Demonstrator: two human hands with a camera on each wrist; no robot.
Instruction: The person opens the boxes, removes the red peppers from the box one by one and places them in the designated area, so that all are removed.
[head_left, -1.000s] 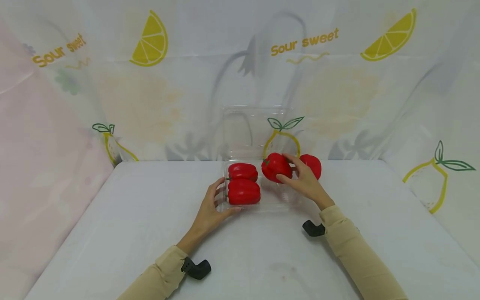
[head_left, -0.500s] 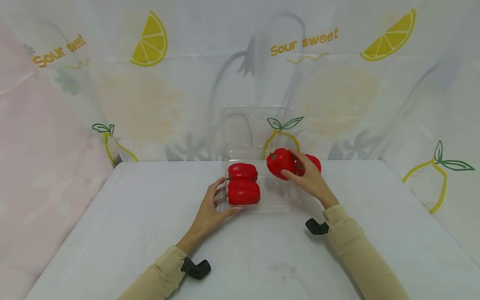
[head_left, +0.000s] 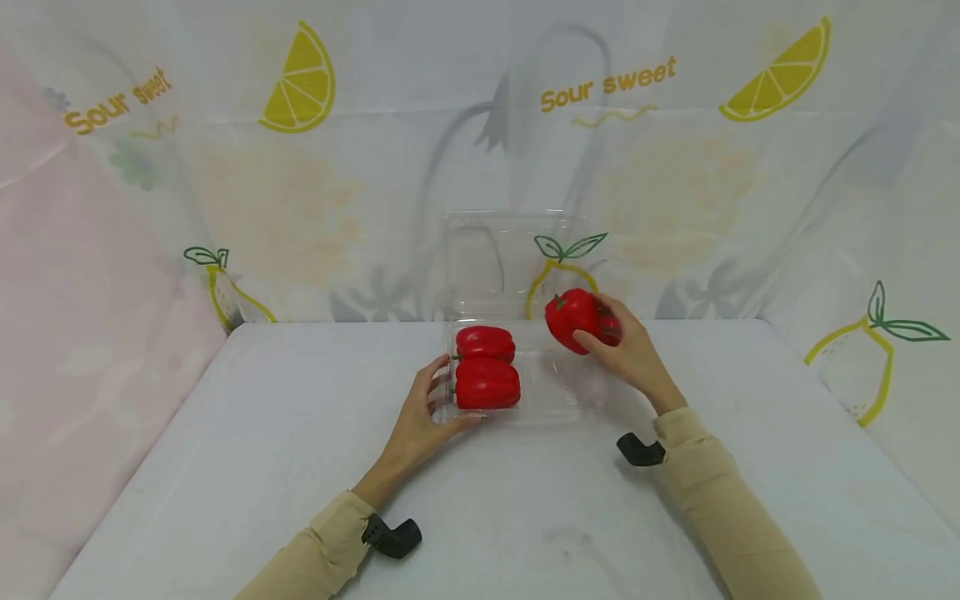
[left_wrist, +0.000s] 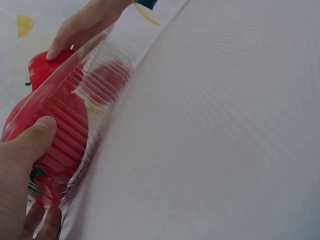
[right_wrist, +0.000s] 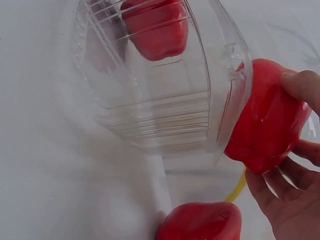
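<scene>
Box (right_wrist: pixel 175 115) of clear plastic is gripped at its near left corner by the left hand (head_left: pixel 420 412), thumb and fingers set apart around it. At the box's right rear, 1 held pepper (head_left: pixel 572 323) is clamped between the thumb and fingers of the right hand (head_left: pixel 632 350), the nearer one, and is positioned left of the palm. 2 boxed peppers (head_left: pixel 487 384) are laid crosswise on the left side. 1 loose pepper (right_wrist: pixel 202 221) is mostly hidden behind the right hand in the head view. The held pepper's green stem (head_left: pixel 560 302) is pointed away from the palm.
</scene>
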